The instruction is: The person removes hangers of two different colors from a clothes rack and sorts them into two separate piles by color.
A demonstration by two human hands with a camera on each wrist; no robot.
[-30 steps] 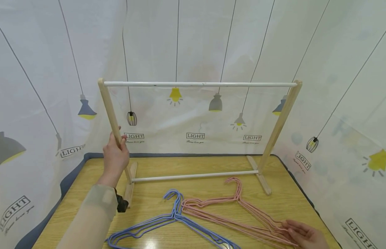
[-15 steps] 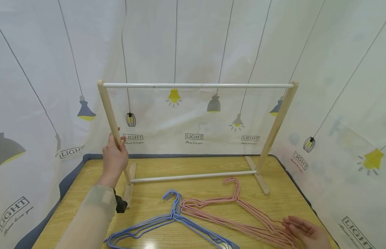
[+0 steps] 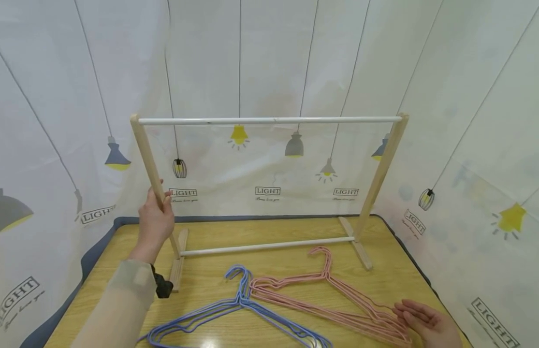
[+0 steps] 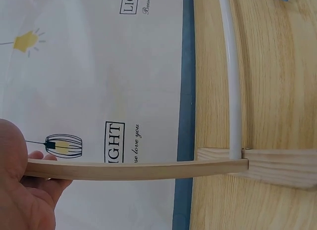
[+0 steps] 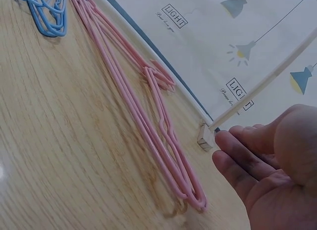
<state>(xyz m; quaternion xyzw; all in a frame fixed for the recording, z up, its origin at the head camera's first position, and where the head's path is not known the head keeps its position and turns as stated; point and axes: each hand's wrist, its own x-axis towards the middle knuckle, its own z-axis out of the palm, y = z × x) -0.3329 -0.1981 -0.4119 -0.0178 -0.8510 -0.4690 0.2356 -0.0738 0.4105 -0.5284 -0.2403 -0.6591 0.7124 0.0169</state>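
Note:
A small garment rack [image 3: 269, 120] with white rails and pale wooden posts stands upright on the table. My left hand [image 3: 155, 217] grips its left post [image 4: 124, 171], fingers and thumb wrapped round the wood partway up. Several pink wire hangers [image 3: 325, 274] lie stacked in front of the rack, hooks toward the back. Beside their right end is my right hand [image 3: 426, 323], fingers loosely bent and holding nothing; the right wrist view shows the fingertips apart from the pink wire [image 5: 166, 123]. Several blue wire hangers [image 3: 241, 301] lie to the left, close against the pink ones.
The wood-grain table [image 3: 225, 266] has a dark blue border [image 4: 186, 91] at its back. A white curtain [image 3: 269, 63] printed with lamps surrounds it on the back and sides. The rack's right foot [image 3: 358, 249] rests behind the pink hangers.
My right hand has come away from the pink hangers' right end, shifting slightly right of it. The left hand keeps its grip on the post. The head view has shifted slightly.

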